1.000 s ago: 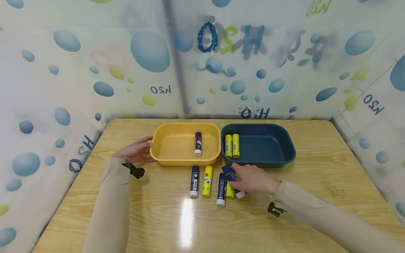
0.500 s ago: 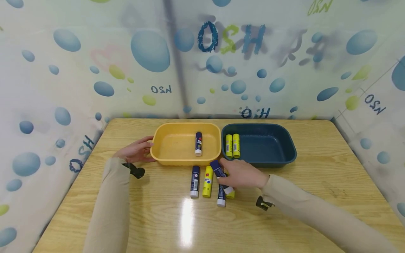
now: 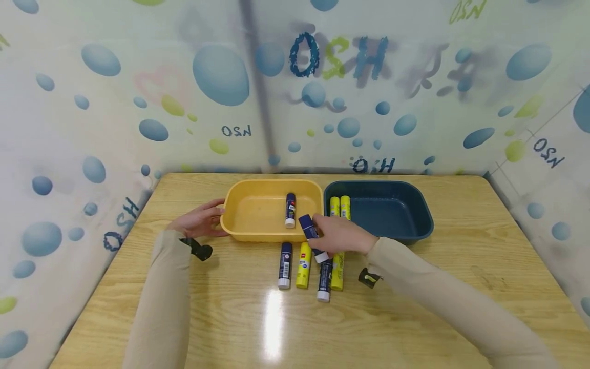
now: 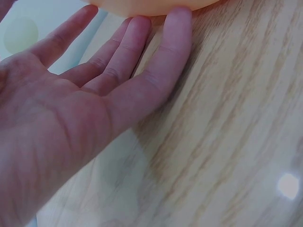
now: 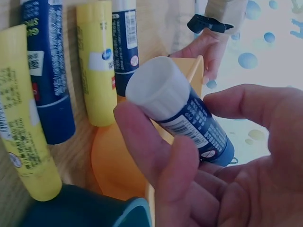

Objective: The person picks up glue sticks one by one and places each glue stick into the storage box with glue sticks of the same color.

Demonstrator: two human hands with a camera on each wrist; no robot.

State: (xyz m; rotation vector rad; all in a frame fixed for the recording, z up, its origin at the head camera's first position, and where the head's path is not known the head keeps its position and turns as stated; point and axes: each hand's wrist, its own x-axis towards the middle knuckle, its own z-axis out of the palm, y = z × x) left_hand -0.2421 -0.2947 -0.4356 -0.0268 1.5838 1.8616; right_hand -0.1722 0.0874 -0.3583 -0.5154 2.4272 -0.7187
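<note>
My right hand (image 3: 343, 234) grips a navy glue stick (image 3: 313, 238) with a white end, tilted, by the near right corner of the yellow bin (image 3: 249, 237). In the right wrist view thumb and fingers wrap the same glue stick (image 5: 189, 116). My left hand (image 3: 199, 219) touches the yellow bin's left wall, its fingertips against the plastic and fingers fairly straight in the left wrist view (image 4: 118, 80). One navy glue stick (image 3: 290, 210) lies inside the yellow bin. Two yellow glue sticks (image 3: 345, 205) lie in the dark blue bin (image 3: 424, 230), partly hidden behind my right hand.
On the wooden table (image 3: 221, 318), in front of the bins, lie a navy glue stick (image 3: 285, 266), a yellow one (image 3: 303, 266), another navy one (image 3: 324, 282) and another yellow one (image 3: 337, 271). A patterned wall (image 3: 295, 118) rises behind the table.
My right hand has carried the navy glue stick left and away from me, from over the row to the yellow bin's near right corner. The left hand has stayed on the bin.
</note>
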